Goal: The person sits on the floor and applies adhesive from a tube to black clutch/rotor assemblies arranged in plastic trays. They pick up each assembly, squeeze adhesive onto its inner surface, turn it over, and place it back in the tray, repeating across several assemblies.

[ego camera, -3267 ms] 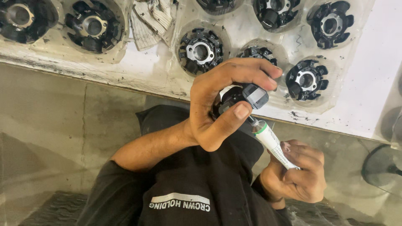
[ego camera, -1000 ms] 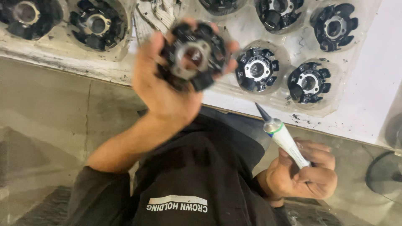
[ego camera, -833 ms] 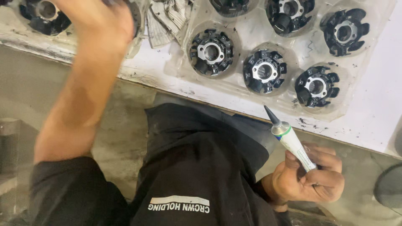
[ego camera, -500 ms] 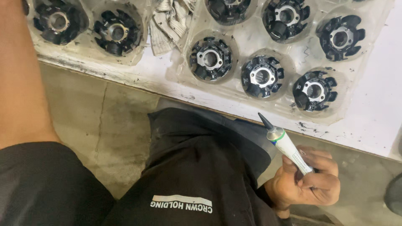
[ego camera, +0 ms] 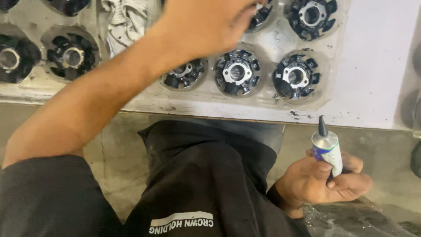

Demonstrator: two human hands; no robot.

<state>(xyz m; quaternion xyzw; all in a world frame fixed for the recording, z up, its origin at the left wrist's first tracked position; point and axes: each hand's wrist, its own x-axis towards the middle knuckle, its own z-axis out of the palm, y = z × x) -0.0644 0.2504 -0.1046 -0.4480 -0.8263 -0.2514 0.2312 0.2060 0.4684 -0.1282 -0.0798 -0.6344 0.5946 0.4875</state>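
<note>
My left hand (ego camera: 206,22) reaches across the clear plastic tray (ego camera: 263,104) on the white bench; it is blurred, its fingers curled over a black round part (ego camera: 259,15) in the tray's back row. Whether it grips that part I cannot tell. My right hand (ego camera: 322,182) rests low near my lap, closed around a small silver tube (ego camera: 329,149) with a black pointed nozzle that points up. In the front row of the tray sit black round parts with metal centres (ego camera: 237,72), (ego camera: 294,77), and a third (ego camera: 184,74) is half hidden by my forearm.
A second tray at the left holds more black round parts (ego camera: 70,55). A crumpled white cloth (ego camera: 125,19) lies between the trays. The bare white bench top (ego camera: 377,66) extends to the right. Below are my black shirt, a concrete floor and clear plastic wrap (ego camera: 351,217).
My left hand carried a black round part off to the left, left the view, and is now back over the right tray. The right hand with the tube has stayed low at the right.
</note>
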